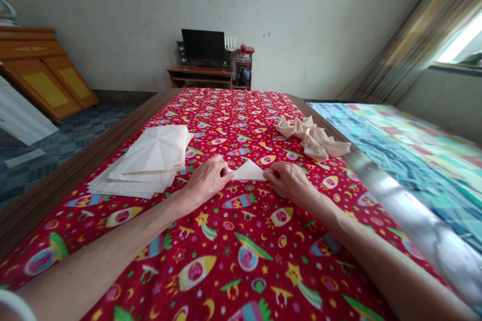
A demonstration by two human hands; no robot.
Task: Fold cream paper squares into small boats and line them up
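Note:
Between my hands is a white sheet of paper folded into a low triangle [248,170], its peak pointing away from me. My left hand [211,175] pinches the left corner with curled fingers, and my right hand [288,178] pinches the right corner the same way. To the left lies a fanned stack of creased white paper sheets [150,153], the top one marked with folds that meet at its middle. Several folded paper boats [316,140] sit in a cluster beyond my right hand.
A red cloth [241,230] with rocket prints covers the table. Its bare dark edge [124,130] shows at left. Against the far wall stands a desk with a monitor [203,46], speakers and a red telephone [245,50]. A bed [399,135] lies right, a wooden cabinet [48,70] left.

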